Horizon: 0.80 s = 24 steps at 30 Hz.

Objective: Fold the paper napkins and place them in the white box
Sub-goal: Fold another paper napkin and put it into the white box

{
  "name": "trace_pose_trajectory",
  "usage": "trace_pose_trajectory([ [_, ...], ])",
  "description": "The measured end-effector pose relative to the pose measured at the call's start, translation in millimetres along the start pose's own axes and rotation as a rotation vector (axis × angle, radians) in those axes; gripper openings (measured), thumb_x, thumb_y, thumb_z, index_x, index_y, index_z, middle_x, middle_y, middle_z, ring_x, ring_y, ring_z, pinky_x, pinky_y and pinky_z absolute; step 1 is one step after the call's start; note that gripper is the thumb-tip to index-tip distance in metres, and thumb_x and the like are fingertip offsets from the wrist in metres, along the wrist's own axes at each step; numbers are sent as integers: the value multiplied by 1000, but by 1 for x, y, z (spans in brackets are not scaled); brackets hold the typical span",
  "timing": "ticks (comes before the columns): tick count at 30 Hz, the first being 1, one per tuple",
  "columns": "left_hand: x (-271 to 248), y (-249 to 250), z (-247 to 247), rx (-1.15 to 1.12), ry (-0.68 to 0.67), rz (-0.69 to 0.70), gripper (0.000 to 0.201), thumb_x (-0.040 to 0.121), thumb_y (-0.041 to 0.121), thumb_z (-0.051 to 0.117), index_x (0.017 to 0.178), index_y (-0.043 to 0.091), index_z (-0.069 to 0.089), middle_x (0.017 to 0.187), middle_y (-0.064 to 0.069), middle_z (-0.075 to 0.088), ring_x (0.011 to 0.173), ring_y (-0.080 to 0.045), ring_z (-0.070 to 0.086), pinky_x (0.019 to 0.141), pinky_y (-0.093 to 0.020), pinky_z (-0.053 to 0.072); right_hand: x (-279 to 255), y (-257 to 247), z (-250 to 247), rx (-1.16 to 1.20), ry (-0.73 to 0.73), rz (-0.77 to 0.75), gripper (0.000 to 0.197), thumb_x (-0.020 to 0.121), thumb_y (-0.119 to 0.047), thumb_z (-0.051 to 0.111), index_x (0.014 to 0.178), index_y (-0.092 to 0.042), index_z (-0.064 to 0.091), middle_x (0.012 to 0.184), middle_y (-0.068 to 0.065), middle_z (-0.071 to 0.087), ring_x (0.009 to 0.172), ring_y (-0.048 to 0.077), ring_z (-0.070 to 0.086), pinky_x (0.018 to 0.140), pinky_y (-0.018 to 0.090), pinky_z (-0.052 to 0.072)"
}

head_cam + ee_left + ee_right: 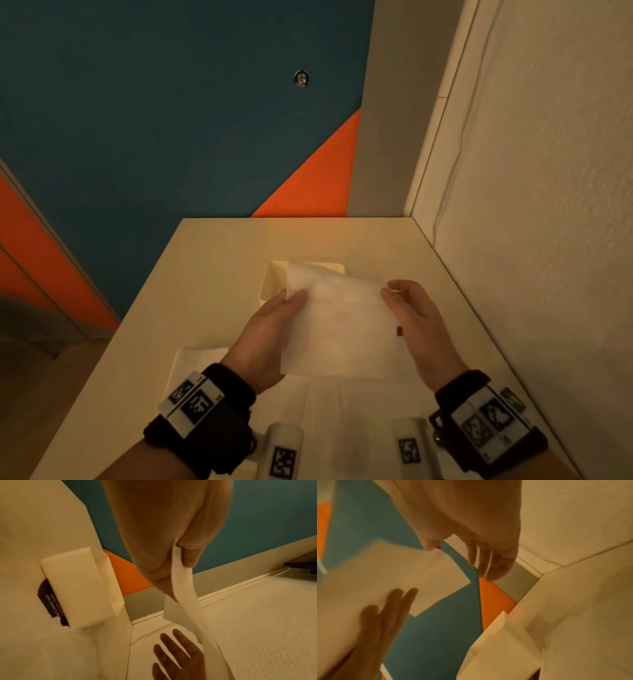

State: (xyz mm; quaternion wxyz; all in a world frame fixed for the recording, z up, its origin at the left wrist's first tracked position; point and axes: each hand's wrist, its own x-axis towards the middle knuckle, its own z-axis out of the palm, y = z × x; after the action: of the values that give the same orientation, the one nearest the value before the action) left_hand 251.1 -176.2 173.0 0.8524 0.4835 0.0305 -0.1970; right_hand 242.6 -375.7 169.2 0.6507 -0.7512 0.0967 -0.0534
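I have the napkin point(337, 322) pinched at its far corners, left hand point(270, 329) and right hand point(416, 318) each in a thumb-and-finger grip, keeping it taut for folding above the desk point(191, 291), white box point(274, 279) just beyond.

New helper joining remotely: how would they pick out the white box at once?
On the pale table, look beyond the napkin held up in both hands. The white box stands there, partly hidden: the only raised, walled thing, unlike the flat napkins.
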Motion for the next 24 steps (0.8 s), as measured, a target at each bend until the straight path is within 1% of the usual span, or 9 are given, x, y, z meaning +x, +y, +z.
trace_pose_trajectory([
  [2,1,0,0,-11,-11,-3,43,87,29,54,125,11,58,123,-16,63,105,-31,63,83,-42,56,-2,-4,-6,50,-125,91,23,90,-38,53,99,-20,64,94,4,67,84,21,63,71,32,50],
  [4,2,-1,1,-22,-20,3,44,85,29,55,125,11,58,123,-16,63,105,-31,63,84,-43,55,-4,-6,-10,170,-246,143,38,81,-44,54,101,-15,67,90,7,70,81,21,65,70,35,51],
  [6,3,-2,2,-27,-38,16,41,85,28,54,123,12,59,120,-15,65,102,-29,65,80,-41,57,-5,-9,-12,258,-303,122,36,78,-33,57,105,-11,67,94,6,72,84,20,68,68,31,55],
  [9,3,-3,4,13,-57,41,36,87,25,53,120,14,61,115,-13,67,99,-27,67,76,-38,57,-3,-10,-14,300,-297,34,30,84,-2,57,111,-12,66,102,10,73,91,25,69,70,34,58],
  [13,4,0,2,177,-31,135,29,90,13,54,117,15,64,112,-9,70,97,-22,67,74,-32,57,-1,-13,-18,335,-296,-22,35,88,8,50,108,-14,68,98,14,73,86,25,71,67,33,59],
  [17,2,8,-2,236,-11,182,28,92,7,52,114,15,65,108,-8,71,93,-22,67,71,-31,56,1,-14,-21,356,-281,-70,35,87,4,52,92,-19,78,96,9,74,85,20,71,65,28,57],
  [20,0,15,-1,296,22,209,21,91,9,53,102,11,71,102,-16,68,89,-32,58,78,-45,45,1,-19,-22,354,-279,-79,19,66,-22,70,82,-24,79,92,5,75,84,18,71,65,25,56],
  [22,-1,20,0,341,10,234,22,91,7,52,91,9,74,96,-23,65,84,-34,55,77,-47,43,1,-19,-24,340,-288,-93,27,52,-34,82,75,-22,79,86,3,75,80,17,71,63,25,55],
  [24,-3,25,1,381,-18,256,23,88,7,55,81,9,76,86,-20,66,76,-32,57,70,-40,48,2,-23,-27,343,-289,-76,7,67,-23,76,62,-18,74,77,3,70,74,24,66,57,29,53],
])
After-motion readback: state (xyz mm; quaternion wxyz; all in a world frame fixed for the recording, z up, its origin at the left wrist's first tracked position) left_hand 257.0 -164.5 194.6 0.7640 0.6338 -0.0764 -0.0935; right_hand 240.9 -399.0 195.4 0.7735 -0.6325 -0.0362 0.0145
